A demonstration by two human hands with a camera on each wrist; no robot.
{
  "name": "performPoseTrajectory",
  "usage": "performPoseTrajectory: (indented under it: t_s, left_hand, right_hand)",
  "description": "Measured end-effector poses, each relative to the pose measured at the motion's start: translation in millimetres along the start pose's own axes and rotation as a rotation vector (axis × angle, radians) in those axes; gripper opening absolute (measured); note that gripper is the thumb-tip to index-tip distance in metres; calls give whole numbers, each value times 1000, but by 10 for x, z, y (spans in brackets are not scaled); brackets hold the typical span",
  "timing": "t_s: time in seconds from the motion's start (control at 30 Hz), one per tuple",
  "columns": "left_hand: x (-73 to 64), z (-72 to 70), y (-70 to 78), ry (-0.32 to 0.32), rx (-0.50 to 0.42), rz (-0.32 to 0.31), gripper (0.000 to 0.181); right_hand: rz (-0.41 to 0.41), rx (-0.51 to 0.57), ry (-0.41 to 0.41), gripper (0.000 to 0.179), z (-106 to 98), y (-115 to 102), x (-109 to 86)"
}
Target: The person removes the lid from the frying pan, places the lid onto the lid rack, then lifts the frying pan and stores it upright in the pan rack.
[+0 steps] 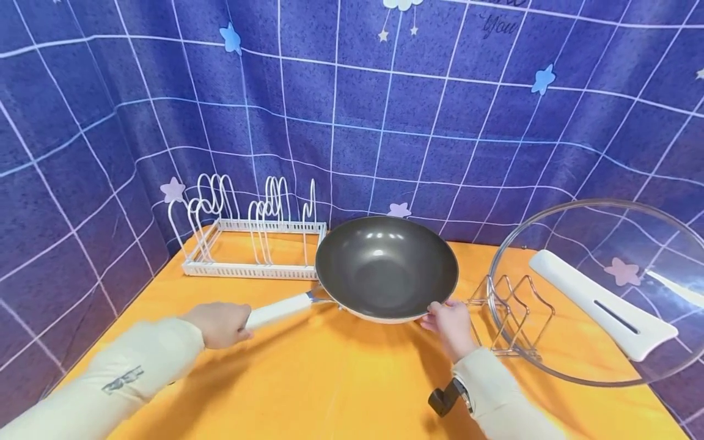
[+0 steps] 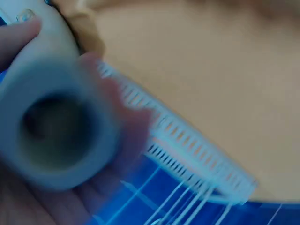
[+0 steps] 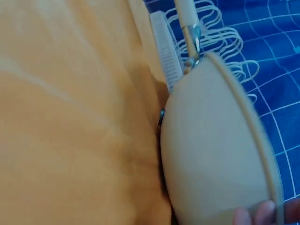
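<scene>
A wok (image 1: 385,269) with a dark inside and a pale outside tilts in the middle, its inside facing me. My left hand (image 1: 222,324) grips the end of its white handle (image 1: 280,310). The handle's hollow end (image 2: 101,131) looms in the left wrist view, with blurred fingers (image 2: 133,126) wrapped around it. At the near right rim, my right hand (image 1: 448,327) pinches the wok's edge. In the right wrist view the fingertips (image 3: 262,213) lie at the rim, and the wok's pale underside (image 3: 211,136) fills the middle, close over the orange cloth.
Behind the left hand stands a white rack (image 1: 253,270) with upright loops, right beside the wok. To the right, a large glass lid (image 1: 506,244) with a long white handle (image 1: 602,305) leans in a metal wire stand (image 1: 519,299). A blue checked curtain (image 1: 374,91) hangs behind the orange tabletop (image 1: 341,379).
</scene>
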State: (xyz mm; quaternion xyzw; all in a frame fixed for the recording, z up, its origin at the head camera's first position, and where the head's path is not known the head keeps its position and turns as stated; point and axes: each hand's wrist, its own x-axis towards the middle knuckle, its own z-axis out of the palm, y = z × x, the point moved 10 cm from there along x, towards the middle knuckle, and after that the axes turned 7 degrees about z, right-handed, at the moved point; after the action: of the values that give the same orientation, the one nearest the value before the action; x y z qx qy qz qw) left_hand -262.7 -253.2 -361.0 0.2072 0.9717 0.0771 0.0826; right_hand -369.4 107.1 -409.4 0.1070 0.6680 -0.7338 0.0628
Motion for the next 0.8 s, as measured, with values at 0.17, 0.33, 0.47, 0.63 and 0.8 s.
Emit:
performPoseTrajectory:
  t_s: [0.17,0.33,0.47,0.63,0.8]
  left_hand:
    - [-15,161,75,76,-128,38,21]
    - [46,349,275,73,-269,-8,20]
    - [127,366,500,55,-413,-53,20]
    - [215,364,860,13,-596,-41,21]
    - [315,406,1160,-56,-708,-62,27]
  right_hand:
    - [-66,-50,-23,8,29,-331,159]
    - [-48,-139,-34,32,-7,-492,341]
    - [-4,-134,13,58,-114,-399,439]
    - [28,-123,-44,65,-57,-201,452]
    - [63,-98,-154,58,194,-53,339]
